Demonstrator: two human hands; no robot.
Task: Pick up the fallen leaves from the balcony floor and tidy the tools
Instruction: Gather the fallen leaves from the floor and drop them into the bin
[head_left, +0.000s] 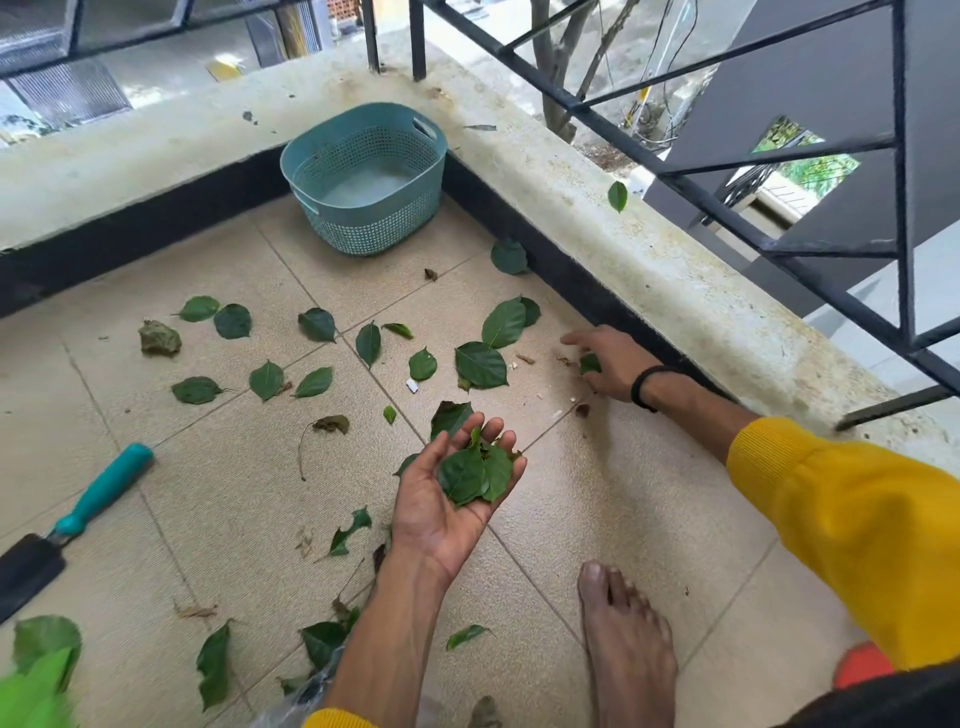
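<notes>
Gathering leaves is the step in hand. The left hand (457, 488) is cupped palm up, loosely cradling a small pile of green leaves (475, 473). The right hand (605, 364) reaches to the floor beside the dark base of the wall (587, 291) and pinches one small leaf (589, 362) between thumb and fingers.

Many leaves remain scattered over the tiled floor (597, 499), most between the hands and the basket (363, 176), which stands in the corner and looks empty. The trowel (67, 525) lies untouched at the left, well apart from the basket.

The next move likely calls for passing the pinched leaf to the cupped hand, then emptying the pile into the basket.

Open floor is ample toward the left. The wall bounds the right side closely, and one leaf (617, 196) rests on the ledge (675, 270) near the railing (779, 244).
</notes>
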